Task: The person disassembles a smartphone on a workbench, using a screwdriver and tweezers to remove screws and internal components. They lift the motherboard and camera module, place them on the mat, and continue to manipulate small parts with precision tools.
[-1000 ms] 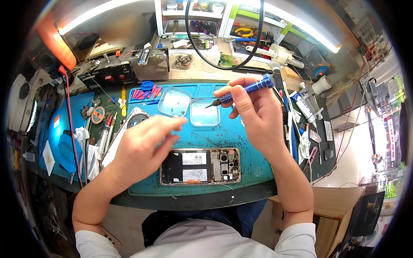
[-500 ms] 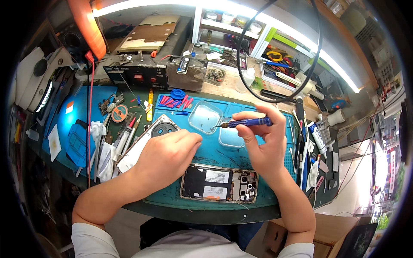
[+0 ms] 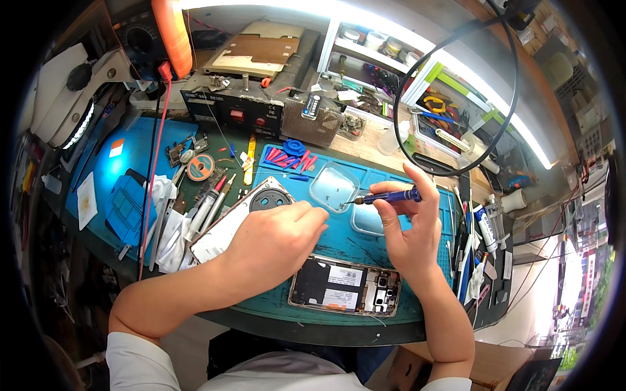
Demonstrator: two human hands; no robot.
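My right hand (image 3: 417, 238) grips a blue precision screwdriver (image 3: 391, 196), held nearly level. Its tip is at the right side of a clear square dish (image 3: 324, 193) with tiny dark pieces in it, probably screws. A second clear dish (image 3: 366, 221) lies partly behind my right hand. My left hand (image 3: 277, 234) is closed with curled fingers; whatever it may hold is hidden. Below the hands lies an opened smartphone (image 3: 342, 294), its battery and camera parts showing. A phone back cover (image 3: 222, 231) with a round dark camera ring sits partly under my left hand.
A teal work mat (image 3: 336, 244) covers the bench. Pink-handled bits (image 3: 280, 158) lie at its back edge. Tweezers and pens (image 3: 212, 205) are at left, with a solder spool (image 3: 200, 167). More tools and a white tube (image 3: 484, 225) stand right. A black cable loop (image 3: 396, 98) hangs above.
The whole view has shifted, so the bench appears farther right and slightly lower. Both hands keep nearly the same poses, the screwdriver still at the dish's right side.
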